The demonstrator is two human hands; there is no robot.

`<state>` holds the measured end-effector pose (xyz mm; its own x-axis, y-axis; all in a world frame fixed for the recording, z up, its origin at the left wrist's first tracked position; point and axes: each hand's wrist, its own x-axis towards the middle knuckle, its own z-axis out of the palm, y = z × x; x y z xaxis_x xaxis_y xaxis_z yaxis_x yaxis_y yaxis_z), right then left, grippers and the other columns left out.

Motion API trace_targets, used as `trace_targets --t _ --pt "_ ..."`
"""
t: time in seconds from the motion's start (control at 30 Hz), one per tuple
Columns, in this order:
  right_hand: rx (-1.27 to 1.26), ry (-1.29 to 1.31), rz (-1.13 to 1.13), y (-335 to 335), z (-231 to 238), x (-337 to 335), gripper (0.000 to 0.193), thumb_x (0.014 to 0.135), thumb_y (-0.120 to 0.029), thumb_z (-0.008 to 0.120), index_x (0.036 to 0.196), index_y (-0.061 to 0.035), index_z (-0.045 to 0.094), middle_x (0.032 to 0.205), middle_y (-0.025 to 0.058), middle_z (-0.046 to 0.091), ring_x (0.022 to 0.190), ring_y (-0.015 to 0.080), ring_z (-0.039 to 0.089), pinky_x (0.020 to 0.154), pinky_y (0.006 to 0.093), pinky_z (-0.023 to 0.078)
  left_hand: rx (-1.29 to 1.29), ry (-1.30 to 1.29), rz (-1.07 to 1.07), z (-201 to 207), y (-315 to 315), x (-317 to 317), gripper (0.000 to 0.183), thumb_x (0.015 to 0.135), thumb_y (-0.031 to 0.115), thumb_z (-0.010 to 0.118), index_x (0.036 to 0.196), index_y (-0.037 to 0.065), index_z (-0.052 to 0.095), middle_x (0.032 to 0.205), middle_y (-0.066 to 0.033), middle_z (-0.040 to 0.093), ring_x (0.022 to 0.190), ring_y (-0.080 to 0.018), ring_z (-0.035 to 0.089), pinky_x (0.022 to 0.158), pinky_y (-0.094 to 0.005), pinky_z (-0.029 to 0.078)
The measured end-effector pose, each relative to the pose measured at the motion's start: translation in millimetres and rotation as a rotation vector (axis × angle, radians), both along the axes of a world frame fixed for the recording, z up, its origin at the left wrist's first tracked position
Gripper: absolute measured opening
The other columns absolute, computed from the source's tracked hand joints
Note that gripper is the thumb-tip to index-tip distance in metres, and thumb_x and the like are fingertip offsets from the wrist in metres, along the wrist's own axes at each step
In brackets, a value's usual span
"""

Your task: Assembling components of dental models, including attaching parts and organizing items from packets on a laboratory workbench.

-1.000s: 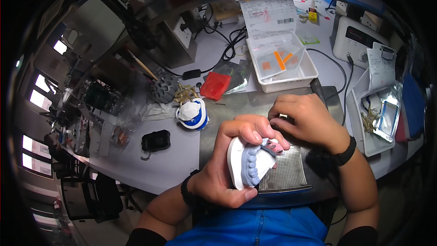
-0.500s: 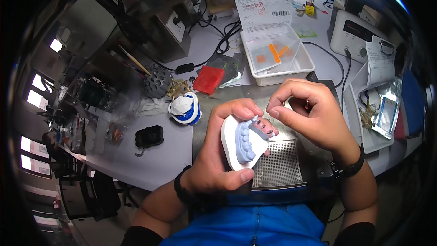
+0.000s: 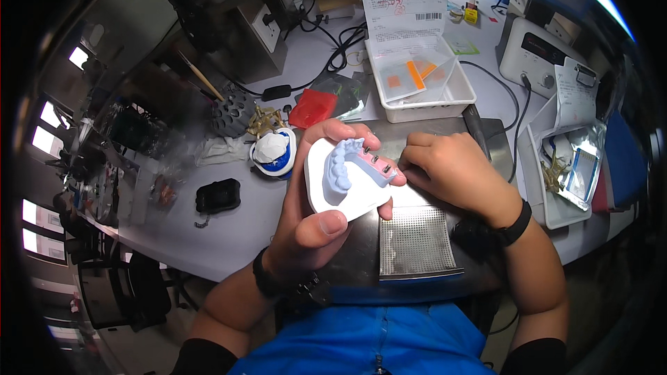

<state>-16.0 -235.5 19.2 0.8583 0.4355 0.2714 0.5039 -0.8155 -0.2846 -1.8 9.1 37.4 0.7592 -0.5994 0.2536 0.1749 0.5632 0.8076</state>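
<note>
A dental model (image 3: 339, 173) with a white base, bluish-grey teeth and a pink gum section is tilted in my left hand (image 3: 299, 226). My left thumb presses on the near edge of its base, and the fingers wrap round the far side. Three small metal posts (image 3: 376, 159) stand up from the pink section. To the right of the model, my right hand (image 3: 458, 173) is low over the metal work plate (image 3: 431, 127), its fingers curled with the tips close to the model. Whatever those fingertips may hold is hidden.
A perforated metal grille (image 3: 417, 243) lies before me. Left are a blue and white model (image 3: 272, 151), a black case (image 3: 218, 196), a grey tool holder (image 3: 236, 117) and a red sheet (image 3: 312, 109). Behind is a white tray (image 3: 431, 112); right are a control box (image 3: 538, 59) and another tray (image 3: 566, 219).
My left hand has moved the model left and farther away, turning it so the metal posts show. My right hand has dropped from a raised pinch beside the model down toward the plate.
</note>
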Motion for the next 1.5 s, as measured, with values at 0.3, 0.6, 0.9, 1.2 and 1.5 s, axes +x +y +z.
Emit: trace_targets --t 0.3,0.6,0.9,1.2,1.5 --pt "-0.118 -0.011 -0.079 15 0 -3 0.018 0.078 -0.016 0.075 0.086 -0.0018 0.068 0.089 0.0137 0.068 0.076 0.0381 0.073 0.068 0.0486 0.060 -0.018 0.019 -0.053 -5 -2 -1 0.085 0.081 0.041 0.082 0.150 0.017 0.040 0.137 -0.0121 0.045 0.121 -0.0408 0.060 0.081 -0.0427 0.058" --pt "-0.008 0.027 -0.103 9 3 -4 0.017 0.079 -0.014 0.071 0.085 0.0013 0.066 0.089 0.0187 0.069 0.079 0.0426 0.071 0.073 0.0515 0.058 0.019 0.040 0.016 -7 -3 2 0.083 0.087 0.042 0.083 0.152 0.012 0.040 0.137 -0.0126 0.047 0.123 -0.0378 0.062 0.085 -0.0408 0.059" --pt "0.383 0.023 -0.118 1 3 1 0.006 0.086 -0.003 0.068 0.091 0.0002 0.069 0.090 0.0189 0.072 0.085 0.0418 0.071 0.077 0.0502 0.056 0.082 0.018 0.047 -7 -4 1 0.089 0.087 0.043 0.087 0.152 0.011 0.036 0.139 -0.0128 0.045 0.129 -0.0379 0.061 0.098 -0.0469 0.059" --pt "0.615 0.077 -0.229 -4 31 -9 0.010 0.087 -0.002 0.075 0.097 -0.0013 0.078 0.084 0.0045 0.073 0.058 0.0076 0.049 0.055 0.0263 0.041 0.084 0.020 -0.002 -6 -6 -3 0.092 0.087 0.036 0.090 0.155 0.015 0.031 0.142 -0.0115 0.041 0.138 -0.0392 0.056 0.111 -0.0537 0.055" --pt "0.829 0.398 -0.263 -4 31 -10 0.015 0.093 -0.003 0.070 0.106 -0.0017 0.078 0.083 0.0008 0.068 0.062 0.0050 0.047 0.057 0.0252 0.039 0.124 0.013 -0.012 -7 -9 -7 0.096 0.084 0.034 0.092 0.154 0.013 0.030 0.142 -0.0124 0.042 0.138 -0.0406 0.056 0.109 -0.0565 0.055"
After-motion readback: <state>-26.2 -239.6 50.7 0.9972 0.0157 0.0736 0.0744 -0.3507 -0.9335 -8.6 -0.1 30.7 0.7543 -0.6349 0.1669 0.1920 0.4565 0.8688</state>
